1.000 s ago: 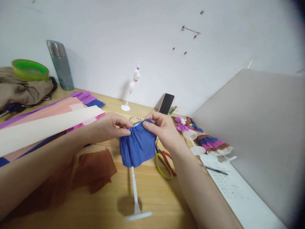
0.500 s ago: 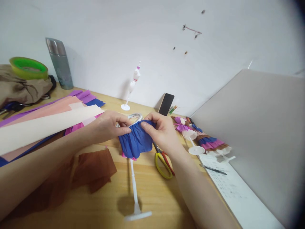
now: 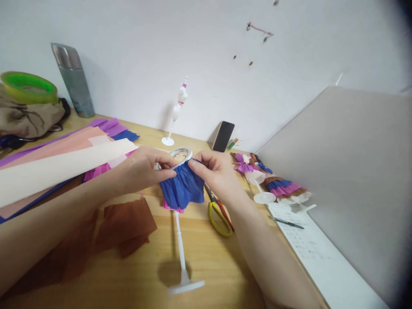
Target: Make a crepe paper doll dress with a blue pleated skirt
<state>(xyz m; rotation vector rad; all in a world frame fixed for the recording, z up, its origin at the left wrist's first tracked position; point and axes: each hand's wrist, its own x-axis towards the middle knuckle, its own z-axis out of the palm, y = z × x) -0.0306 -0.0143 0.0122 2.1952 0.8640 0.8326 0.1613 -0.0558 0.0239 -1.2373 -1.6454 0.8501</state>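
A strip of blue crepe paper, gathered into folds along its top edge, hangs between my two hands. My left hand pinches the top left of the gathers between thumb and fingers. On the other side, my right hand grips the upper right corner with its thumb in front. Pink paper peeks out below the blue. Beneath it runs the white stem of a small stand with a flat base, tilted toward me; its upper part is hidden. A roll of tape lies just behind the hands.
Scissors with yellow and red handles lie by my right wrist. Brown crepe paper and coloured sheets are at left. Behind stand a bottle, a small white mannequin and a phone. Paper-dressed figures lie at right.
My right hand has drawn its fingers in at the blue paper's upper right corner, and less paper shows there. The whole view has shifted slightly; my left hand keeps its pinch.
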